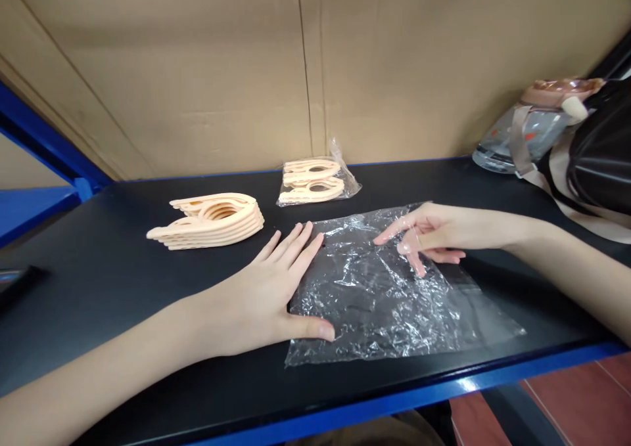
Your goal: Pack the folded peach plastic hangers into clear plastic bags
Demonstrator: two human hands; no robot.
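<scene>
A clear plastic bag (365, 301) lies, long axis nine-to-three, a person's left hand (269, 288) spread flat on its nine o'clock edge, the right hand (424, 232), fingers parted, showing through film at two.

A clear, thin plastic bag (367, 301) lies spread out on the dark tabletop (98, 288), right of centre and close to the near edge. Its film is creased all over, thick with white glints, the dark surface showing through. One loose corner reaches out flat toward the near right.
</scene>
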